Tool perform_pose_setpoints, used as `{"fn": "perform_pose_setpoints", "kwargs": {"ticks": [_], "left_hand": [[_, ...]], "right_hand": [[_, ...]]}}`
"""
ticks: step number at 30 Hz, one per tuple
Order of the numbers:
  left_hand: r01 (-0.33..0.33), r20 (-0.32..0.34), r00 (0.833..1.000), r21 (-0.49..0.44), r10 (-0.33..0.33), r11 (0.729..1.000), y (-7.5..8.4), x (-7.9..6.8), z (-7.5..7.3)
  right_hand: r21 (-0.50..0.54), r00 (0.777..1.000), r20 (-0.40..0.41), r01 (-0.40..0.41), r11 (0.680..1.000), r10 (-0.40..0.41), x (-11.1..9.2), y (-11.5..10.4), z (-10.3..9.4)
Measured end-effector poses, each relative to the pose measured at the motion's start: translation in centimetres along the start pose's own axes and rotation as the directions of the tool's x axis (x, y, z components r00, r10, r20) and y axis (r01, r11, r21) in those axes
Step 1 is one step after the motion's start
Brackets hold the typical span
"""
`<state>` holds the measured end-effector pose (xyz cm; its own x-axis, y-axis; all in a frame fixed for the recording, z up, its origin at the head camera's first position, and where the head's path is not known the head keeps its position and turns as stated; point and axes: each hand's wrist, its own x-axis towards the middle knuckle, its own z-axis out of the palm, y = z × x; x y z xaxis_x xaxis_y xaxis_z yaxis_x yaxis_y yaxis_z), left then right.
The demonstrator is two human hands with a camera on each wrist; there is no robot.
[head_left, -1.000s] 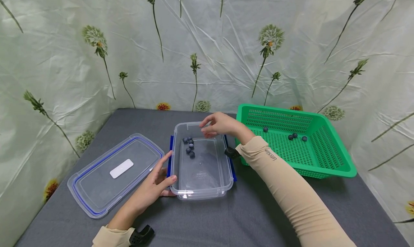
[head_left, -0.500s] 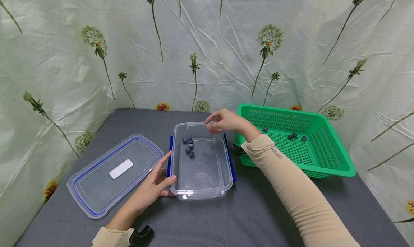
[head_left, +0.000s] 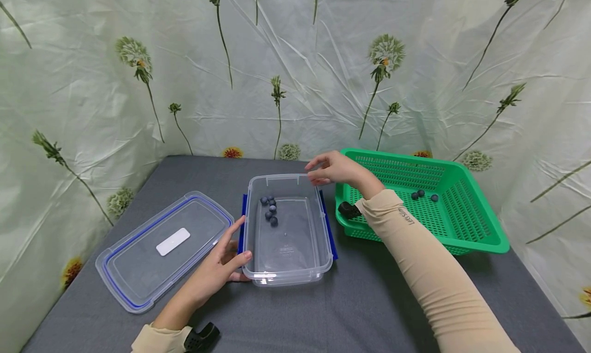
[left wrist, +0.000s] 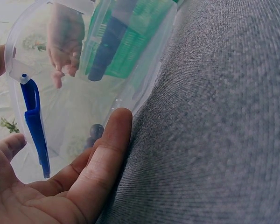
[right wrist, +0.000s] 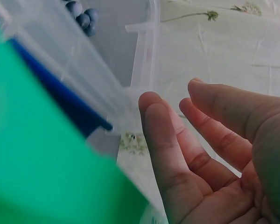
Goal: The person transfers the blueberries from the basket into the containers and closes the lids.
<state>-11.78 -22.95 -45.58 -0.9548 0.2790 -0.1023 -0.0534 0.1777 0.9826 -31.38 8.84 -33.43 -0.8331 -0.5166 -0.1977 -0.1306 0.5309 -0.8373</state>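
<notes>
While my left hand (head_left: 217,271) is bracing the clear container (head_left: 287,263), my empty, loosely open right hand (head_left: 333,170) is withdrawing from it toward the green basket (head_left: 466,217), signalling another blueberry pickup.

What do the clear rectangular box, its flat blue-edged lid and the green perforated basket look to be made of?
The clear rectangular box looks like glossy transparent plastic: the table shows through its walls, and the rim catches highlights. The flat blue-edged lid seems the same clear plastic; its blue line may be a rubbery seal. The green perforated basket looks like opaque moulded plastic, judging by its even colour and regular slots.
</notes>
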Motion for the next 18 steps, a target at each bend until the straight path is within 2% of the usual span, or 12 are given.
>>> {"fn": "perform_pose_setpoints", "kwargs": {"ticks": [6, 18], "left_hand": [[0.004, -0.006, 1.0, 0.004, -0.004, 1.0, 0.1, 0.0, 0.1], [0.013, -0.008, 1.0, 0.0, -0.013, 1.0, 0.1, 0.0, 0.1]], "right_hand": [[-0.004, 0.999, -0.047, -0.02, 1.0, 0.02, -0.2, 1.1, -1.3], [0.106, 0.994, -0.091, -0.042, 0.994, 0.052, -1.4, 2.5, -4.0]]}}
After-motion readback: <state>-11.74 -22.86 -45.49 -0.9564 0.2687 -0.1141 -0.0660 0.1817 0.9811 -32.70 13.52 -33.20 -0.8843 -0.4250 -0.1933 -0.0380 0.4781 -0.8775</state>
